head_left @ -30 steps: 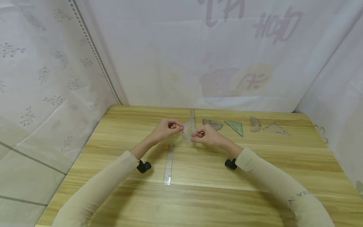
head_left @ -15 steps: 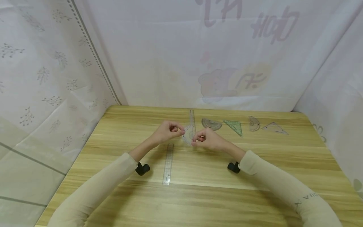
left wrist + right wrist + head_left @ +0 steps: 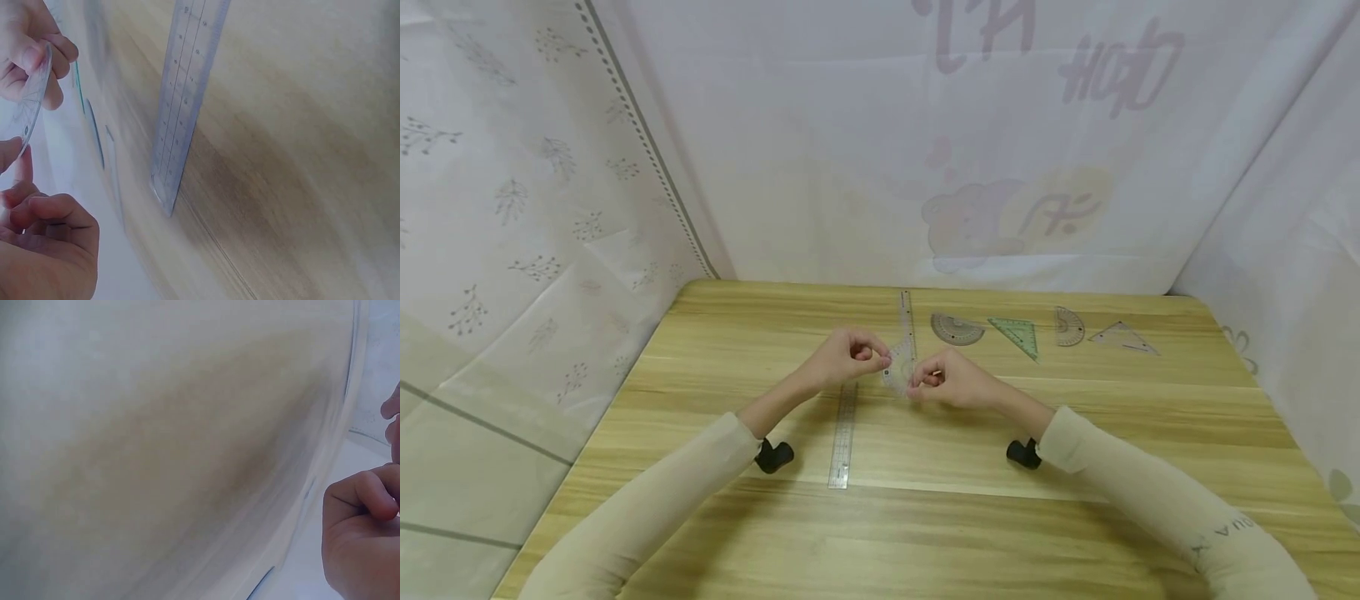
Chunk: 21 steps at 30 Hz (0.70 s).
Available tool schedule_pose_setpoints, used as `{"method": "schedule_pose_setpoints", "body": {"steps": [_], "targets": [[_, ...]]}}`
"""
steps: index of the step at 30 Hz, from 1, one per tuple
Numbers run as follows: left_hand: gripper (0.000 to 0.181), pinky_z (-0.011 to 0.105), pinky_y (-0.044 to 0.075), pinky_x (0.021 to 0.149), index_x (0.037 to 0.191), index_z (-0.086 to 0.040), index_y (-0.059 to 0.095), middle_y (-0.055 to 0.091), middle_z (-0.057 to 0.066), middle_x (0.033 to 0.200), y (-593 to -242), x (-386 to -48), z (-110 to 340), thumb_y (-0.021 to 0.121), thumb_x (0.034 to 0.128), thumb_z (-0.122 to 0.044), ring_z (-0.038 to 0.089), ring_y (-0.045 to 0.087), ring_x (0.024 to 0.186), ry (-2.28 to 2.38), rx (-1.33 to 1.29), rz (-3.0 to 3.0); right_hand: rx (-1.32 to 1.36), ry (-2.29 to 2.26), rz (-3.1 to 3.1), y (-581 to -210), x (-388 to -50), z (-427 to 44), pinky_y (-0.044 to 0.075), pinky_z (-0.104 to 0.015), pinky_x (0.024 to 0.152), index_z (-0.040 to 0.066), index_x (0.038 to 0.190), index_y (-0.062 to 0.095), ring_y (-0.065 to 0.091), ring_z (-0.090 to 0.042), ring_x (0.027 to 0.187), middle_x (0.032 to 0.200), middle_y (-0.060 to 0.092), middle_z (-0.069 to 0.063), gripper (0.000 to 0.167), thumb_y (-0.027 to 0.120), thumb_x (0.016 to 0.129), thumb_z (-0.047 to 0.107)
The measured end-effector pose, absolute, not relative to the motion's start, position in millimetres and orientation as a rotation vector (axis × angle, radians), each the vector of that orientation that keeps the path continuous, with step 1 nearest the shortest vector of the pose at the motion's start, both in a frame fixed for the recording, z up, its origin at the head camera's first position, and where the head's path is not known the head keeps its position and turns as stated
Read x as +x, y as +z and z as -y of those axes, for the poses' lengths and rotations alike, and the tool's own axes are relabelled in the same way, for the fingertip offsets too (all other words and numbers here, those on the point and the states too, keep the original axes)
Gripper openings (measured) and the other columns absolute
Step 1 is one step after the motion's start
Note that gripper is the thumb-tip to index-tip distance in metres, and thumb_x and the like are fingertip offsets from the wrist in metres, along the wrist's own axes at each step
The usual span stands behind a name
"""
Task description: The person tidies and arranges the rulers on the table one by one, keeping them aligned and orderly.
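Note:
A clear protractor (image 3: 897, 372) is held between my two hands above the middle of the table. My left hand (image 3: 847, 358) pinches its left edge between thumb and index finger, and my right hand (image 3: 953, 380) pinches its lower right end. In the left wrist view the protractor (image 3: 36, 94) stands nearly edge-on and looks slightly bowed. A clear ruler (image 3: 843, 437) lies on the table below my left hand. Just behind the protractor lies another clear ruler (image 3: 906, 310), partly covered by it. The right wrist view shows my right hand (image 3: 362, 531) only in part.
Along the back of the wooden table (image 3: 925, 533), right of the far ruler, lie a grey protractor (image 3: 957, 330), a green set square (image 3: 1018, 337), another protractor (image 3: 1069, 327) and a clear set square (image 3: 1123, 337). Patterned cloth (image 3: 820, 167) hangs behind and at both sides.
Both hands have moved slightly toward me, carrying the protractor with them. It has tilted a little and uncovers more of the far ruler. The things on the table lie as before.

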<state>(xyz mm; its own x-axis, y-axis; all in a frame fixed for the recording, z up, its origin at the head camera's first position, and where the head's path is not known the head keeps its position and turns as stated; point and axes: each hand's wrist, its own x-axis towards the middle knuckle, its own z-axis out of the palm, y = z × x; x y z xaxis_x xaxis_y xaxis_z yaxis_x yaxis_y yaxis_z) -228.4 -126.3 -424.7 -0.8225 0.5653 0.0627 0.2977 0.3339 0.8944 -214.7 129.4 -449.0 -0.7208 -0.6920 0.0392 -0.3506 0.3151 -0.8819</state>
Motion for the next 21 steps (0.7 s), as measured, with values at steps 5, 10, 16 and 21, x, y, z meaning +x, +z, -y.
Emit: {"method": "schedule_pose_setpoints", "body": {"steps": [5,10,16,21], "targets": [[0.005,0.025,0.032,0.057,0.096,-0.003,0.076,0.039,-0.004,0.062,-426,-224,125,0.073,0.0945,-0.007,0.011,0.033,0.056,1.433,0.755,-2.356,-0.911,-1.34,-2.248,-448,-208,-131,0.03,-0.024,0.055,0.012,0.082,0.075,0.033,-0.009,0.057,0.063,0.04,0.006,0.012,0.076,0.094,0.015],[0.005,0.025,0.032,0.057,0.095,-0.005,0.076,0.041,-0.004,0.063,-426,-220,122,0.074,0.0943,-0.01,0.01,0.034,0.057,1.359,0.761,-2.395,-0.913,-1.31,-2.229,-450,-203,-131,0.031,-0.025,0.057,0.012,0.081,0.074,0.035,-0.009,0.059,0.062,0.04,0.008,0.013,0.076,0.093,0.015],[0.005,0.025,0.033,0.058,0.094,-0.007,0.076,0.042,-0.004,0.064,-427,-214,119,0.075,0.094,-0.011,0.01,0.036,0.059,1.286,0.735,-2.434,-0.916,-1.302,-2.204,-452,-196,-131,0.031,-0.024,0.058,0.011,0.082,0.075,0.035,-0.008,0.06,0.063,0.041,0.008,0.012,0.076,0.093,0.015],[0.006,0.025,0.034,0.057,0.094,-0.007,0.076,0.042,-0.004,0.063,-428,-211,119,0.075,0.0942,-0.012,0.009,0.037,0.058,1.282,0.735,-2.434,-0.931,-1.316,-2.189,-450,-192,-133,0.03,-0.024,0.059,0.009,0.083,0.075,0.035,-0.008,0.061,0.065,0.041,0.007,0.012,0.074,0.094,0.014]]}}
